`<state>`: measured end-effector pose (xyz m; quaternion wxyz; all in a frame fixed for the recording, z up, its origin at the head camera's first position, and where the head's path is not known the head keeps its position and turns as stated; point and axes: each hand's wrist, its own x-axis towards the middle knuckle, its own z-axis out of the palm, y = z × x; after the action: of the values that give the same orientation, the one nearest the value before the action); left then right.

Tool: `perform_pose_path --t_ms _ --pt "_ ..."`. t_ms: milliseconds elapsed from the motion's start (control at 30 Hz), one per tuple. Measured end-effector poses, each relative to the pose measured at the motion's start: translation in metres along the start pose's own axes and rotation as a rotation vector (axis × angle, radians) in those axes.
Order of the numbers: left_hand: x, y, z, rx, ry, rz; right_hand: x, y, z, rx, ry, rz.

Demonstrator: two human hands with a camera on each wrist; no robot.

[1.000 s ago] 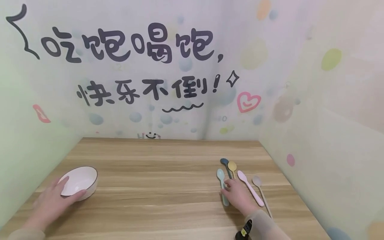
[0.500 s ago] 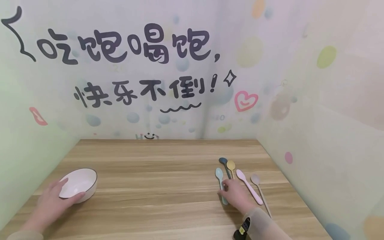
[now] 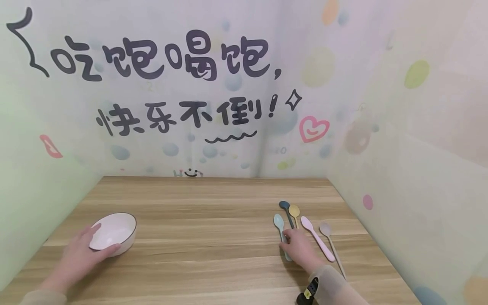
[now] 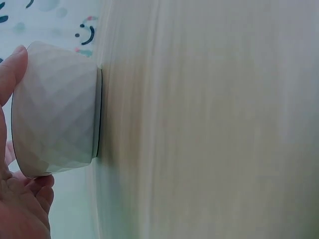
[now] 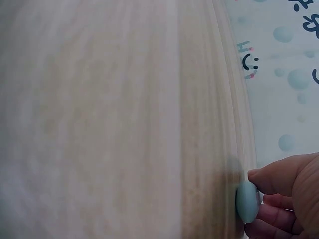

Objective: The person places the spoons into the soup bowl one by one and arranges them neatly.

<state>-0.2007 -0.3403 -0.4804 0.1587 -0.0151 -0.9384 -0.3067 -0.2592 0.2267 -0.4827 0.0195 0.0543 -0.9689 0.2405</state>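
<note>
On the left of the head view, my left hand (image 3: 81,254) grips a white bowl (image 3: 116,232) with a thin dark rim, thumb on the near side and fingers on the far side. The left wrist view shows the bowl's faceted outer wall (image 4: 57,109) and its foot at the wooden surface. Over on the right, my right hand (image 3: 303,252) pinches the handle of a mint-green spoon (image 3: 279,221) lying on the table. Thumb and fingertips sit on either side of its rounded handle end (image 5: 247,201) in the right wrist view.
Beside the right hand lie a navy spoon (image 3: 284,205), a yellow spoon (image 3: 294,211), a pink spoon (image 3: 319,241) and a greyish spoon (image 3: 325,229). The hand partly covers the navy and yellow handles. Walls border the wooden table (image 3: 206,220) at the back and both sides.
My left hand has slid the bowl to the right over the last half second. The right hand stays at the mint-green spoon, and the other spoons have not moved.
</note>
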Motion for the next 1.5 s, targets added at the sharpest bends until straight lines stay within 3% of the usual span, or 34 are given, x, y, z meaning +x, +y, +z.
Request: perform_pose_path --t_ms 433,967,1500 --pt "0.003 0.032 0.016 -0.007 -0.084 0.016 0.001 0.000 0.001 0.010 -0.002 0.010" --pt "0.005 0.076 0.047 -0.057 -0.100 0.130 -0.001 0.000 0.001 0.017 0.002 0.009" --pt "0.009 0.120 0.077 -0.120 -0.174 0.165 -0.002 -0.001 -0.001 0.026 0.013 -0.002"
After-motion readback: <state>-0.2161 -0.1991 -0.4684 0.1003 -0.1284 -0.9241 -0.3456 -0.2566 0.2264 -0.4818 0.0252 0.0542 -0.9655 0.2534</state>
